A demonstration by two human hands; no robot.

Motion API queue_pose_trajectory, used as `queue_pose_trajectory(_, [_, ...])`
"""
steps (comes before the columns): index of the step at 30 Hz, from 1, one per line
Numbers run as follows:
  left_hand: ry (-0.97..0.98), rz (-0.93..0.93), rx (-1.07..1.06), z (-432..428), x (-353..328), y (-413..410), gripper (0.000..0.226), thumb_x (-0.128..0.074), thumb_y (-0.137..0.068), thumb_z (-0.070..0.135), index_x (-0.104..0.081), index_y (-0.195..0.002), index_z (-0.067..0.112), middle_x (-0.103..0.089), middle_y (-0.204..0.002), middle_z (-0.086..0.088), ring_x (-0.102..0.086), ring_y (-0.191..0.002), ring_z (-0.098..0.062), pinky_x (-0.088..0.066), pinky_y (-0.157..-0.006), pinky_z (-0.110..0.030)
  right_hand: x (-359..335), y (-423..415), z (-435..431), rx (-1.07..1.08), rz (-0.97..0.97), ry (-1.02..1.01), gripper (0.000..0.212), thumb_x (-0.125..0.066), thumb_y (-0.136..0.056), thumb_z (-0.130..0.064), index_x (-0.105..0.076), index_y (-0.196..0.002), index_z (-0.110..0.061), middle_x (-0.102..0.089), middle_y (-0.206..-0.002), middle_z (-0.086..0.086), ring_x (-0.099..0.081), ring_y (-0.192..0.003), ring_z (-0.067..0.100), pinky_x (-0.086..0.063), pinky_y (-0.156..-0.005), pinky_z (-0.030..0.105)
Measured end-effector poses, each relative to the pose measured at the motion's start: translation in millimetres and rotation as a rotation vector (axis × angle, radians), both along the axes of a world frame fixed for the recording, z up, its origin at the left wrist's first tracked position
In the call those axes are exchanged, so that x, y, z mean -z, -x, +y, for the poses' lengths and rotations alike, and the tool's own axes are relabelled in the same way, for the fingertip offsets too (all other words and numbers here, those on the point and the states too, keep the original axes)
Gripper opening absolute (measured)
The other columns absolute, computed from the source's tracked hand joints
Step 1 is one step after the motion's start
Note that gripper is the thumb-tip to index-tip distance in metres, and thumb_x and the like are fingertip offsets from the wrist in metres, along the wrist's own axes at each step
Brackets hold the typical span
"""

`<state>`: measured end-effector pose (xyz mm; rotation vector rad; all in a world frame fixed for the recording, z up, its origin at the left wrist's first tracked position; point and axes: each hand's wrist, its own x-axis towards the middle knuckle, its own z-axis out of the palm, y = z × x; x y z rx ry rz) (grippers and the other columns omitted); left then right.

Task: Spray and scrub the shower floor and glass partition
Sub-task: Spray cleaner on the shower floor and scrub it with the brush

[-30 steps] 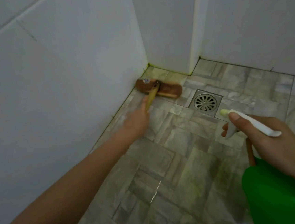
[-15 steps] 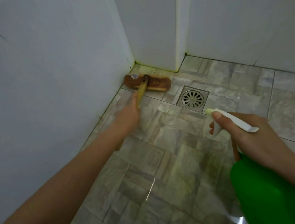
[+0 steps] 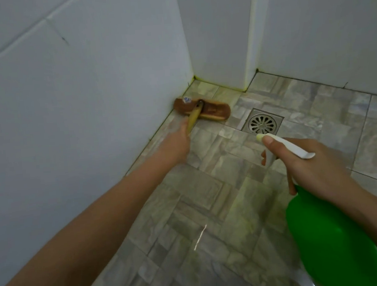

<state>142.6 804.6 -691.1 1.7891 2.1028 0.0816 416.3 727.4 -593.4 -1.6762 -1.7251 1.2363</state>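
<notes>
scrubbing is the step in hand: the left hand [image 3: 175, 144] grips the brush [image 3: 202, 111] handle in the floor [image 3: 209, 186] corner, the right hand [image 3: 310, 164] holds the spray bottle [image 3: 332, 239], and next comes working outward toward the drain [image 3: 262, 123].

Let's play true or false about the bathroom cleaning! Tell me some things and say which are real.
1. The spray bottle is green. True.
2. The left hand holds the spray bottle. False: the right hand holds it; the left grips the brush handle.
3. The brush is on the floor by the wall corner. True.
4. The brush covers the drain. False: the drain lies uncovered beside it.
5. The floor is plain white. False: it is mottled stone-look tile.
</notes>
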Motion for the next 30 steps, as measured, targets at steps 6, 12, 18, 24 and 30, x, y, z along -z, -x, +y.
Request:
queue_pose_trajectory(6, [0.195, 0.121, -0.06, -179.8, -25.9, 66.1, 0.058, -0.03, -0.102, 0.025, -0.002, -0.152, 0.023, -0.054, -0.068, -0.001, -0.055, -0.058, -0.018, -0.042, -0.05, -0.028, 3.9, 30.6, -6.0, -0.092, 0.07, -0.01, 0.065, -0.044, -0.093, -0.064, -0.072, -0.079, -0.006, -0.074, -0.084, 0.019, -0.062, -0.038, 0.021, -0.056, -0.076, 0.037])
queue_pose_trajectory(12, [0.307, 0.235, -0.048, -241.5, -56.4, 95.4, 0.055, -0.027, -0.102, 0.033, -0.003, -0.151, 0.027, -0.056, -0.083, -0.005, -0.047, -0.058, -0.017, -0.044, -0.063, -0.029, 5.1, 78.9, -8.7, -0.157, 0.082, -0.044, 0.066, -0.046, -0.095, -0.06, -0.07, -0.083, 0.0, -0.074, -0.09, 0.019, -0.062, -0.039, 0.022, -0.058, -0.068, 0.04])
queue_pose_trajectory(18, [0.239, 0.192, -0.047, -217.2, -44.4, 106.5, 0.053, -0.025, -0.102, 0.038, -0.005, -0.151, 0.031, -0.058, -0.089, -0.011, -0.052, -0.068, -0.024, -0.044, -0.065, -0.031, -1.6, 132.3, -5.1, -0.183, 0.077, -0.047, 0.056, -0.049, -0.096, -0.057, -0.072, -0.08, -0.008, -0.075, -0.079, 0.001, -0.061, -0.037, 0.02, -0.054, -0.052, 0.034])
queue_pose_trajectory(24, [0.307, 0.125, -0.114, -349.4, -41.1, 135.3, 0.058, -0.018, -0.096, 0.054, 0.01, -0.146, 0.046, -0.061, -0.122, -0.003, -0.064, -0.098, -0.019, -0.052, -0.085, -0.034, 4.1, 129.8, -9.0, -0.166, 0.052, -0.055, 0.054, -0.047, -0.096, -0.058, -0.072, -0.079, -0.013, -0.072, -0.069, -0.009, -0.061, -0.037, 0.02, -0.052, -0.051, 0.028])
queue_pose_trajectory(30, [0.15, 0.193, -0.029, -276.5, -34.4, 128.0, 0.056, -0.03, -0.101, 0.034, -0.004, -0.151, 0.033, -0.062, -0.114, -0.012, -0.062, -0.083, -0.027, -0.047, -0.069, -0.032, 3.3, 131.5, -18.0, -0.168, 0.021, -0.071, 0.053, -0.046, -0.097, -0.057, -0.072, -0.082, -0.013, -0.076, -0.093, -0.002, -0.061, -0.037, 0.019, -0.054, -0.057, 0.026])
